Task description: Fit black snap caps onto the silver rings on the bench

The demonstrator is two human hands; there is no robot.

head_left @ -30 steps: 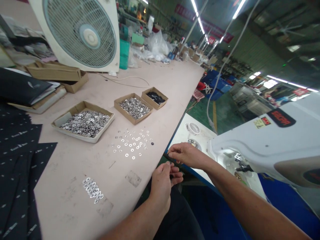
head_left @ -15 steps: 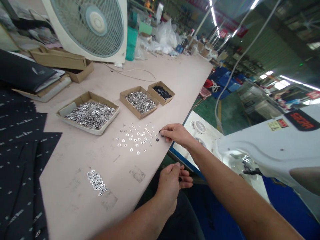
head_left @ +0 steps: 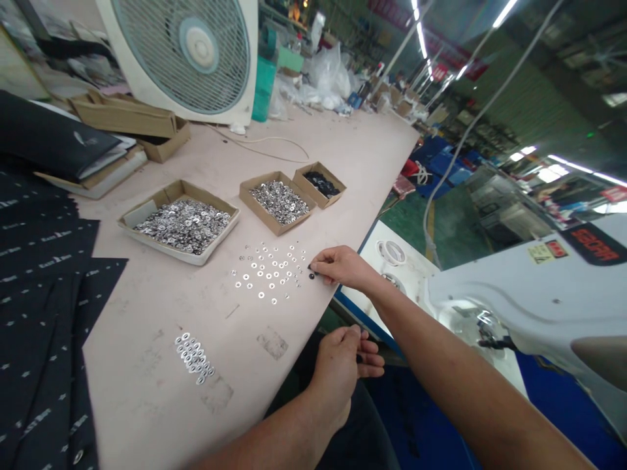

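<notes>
My right hand (head_left: 337,266) is over the table near its right edge, thumb and fingertips pinched on a small black snap button (head_left: 310,267). Just below those fingertips another black snap button (head_left: 311,276) lies on the tabletop. My left hand (head_left: 343,362) is in front of the table edge, palm turned partly up and fingers curled; a black snap button (head_left: 359,358) shows between its fingers. Left of my right hand, several loose silver snap rings (head_left: 268,275) are scattered. Closer to me, more silver snap parts (head_left: 194,356) sit packed in neat rows.
Open cardboard boxes hold silver snap parts (head_left: 186,225), more silver parts (head_left: 279,201) and black snap pieces (head_left: 321,184). A box fan (head_left: 198,49) stands behind. Printed black fabric (head_left: 39,313) covers the left side. A white machine (head_left: 519,281) stands at right.
The view has shifted slightly, so the table things appear a little further right. My right hand stays at nearly the same spot beside the loose snaps, still pinching; the left stays curled.
</notes>
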